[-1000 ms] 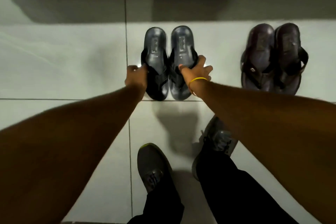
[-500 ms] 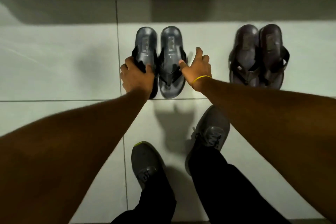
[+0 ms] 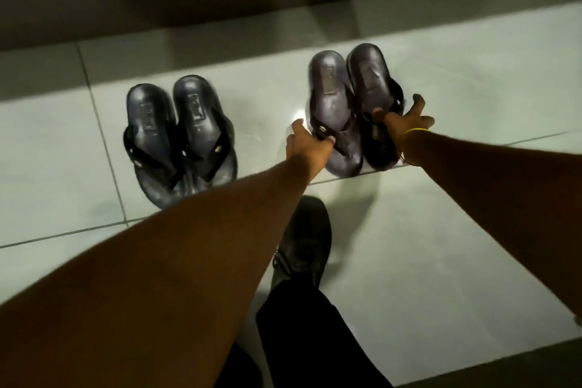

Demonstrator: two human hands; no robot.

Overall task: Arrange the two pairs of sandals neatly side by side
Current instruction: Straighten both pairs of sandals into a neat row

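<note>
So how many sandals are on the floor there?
4: a black pair on the left untouched, and a brownish pair on the right, gripped by the left hand and right hand.

- No words or numbers can be read anywhere.
- Each sandal of the black pair [image 3: 179, 135], at the left of the frame, has a small box-shaped mark on its heel. It is too blurry to read.
- The brown pair [image 3: 352, 104], at the upper right, has the same kind of marks, also too blurry.

Dim, motion-blurred, glare on tiles [image 3: 297, 112]
</note>
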